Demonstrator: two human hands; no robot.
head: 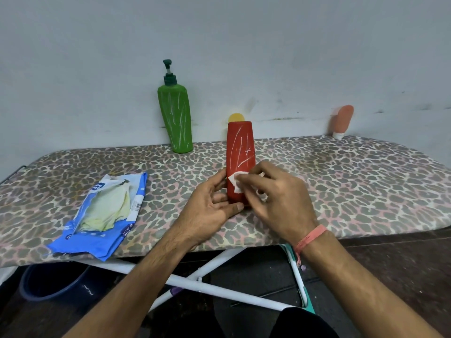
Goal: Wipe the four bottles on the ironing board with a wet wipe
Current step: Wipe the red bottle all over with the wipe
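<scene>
left hand [210, 203] grips red bottle [240, 152] | right hand [275, 191] pinches wipe [235, 182]

Head view, down onto ironing board [341, 181]

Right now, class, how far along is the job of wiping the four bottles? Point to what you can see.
Nothing looks finished. In hand: the left hand steadies the red bottle while the right hand rubs a wet wipe on its lower part; white marks remain above. Left: the green pump bottle is streaked too, and the orange tube and the yellow bottle behind the red one stand untouched.
</scene>
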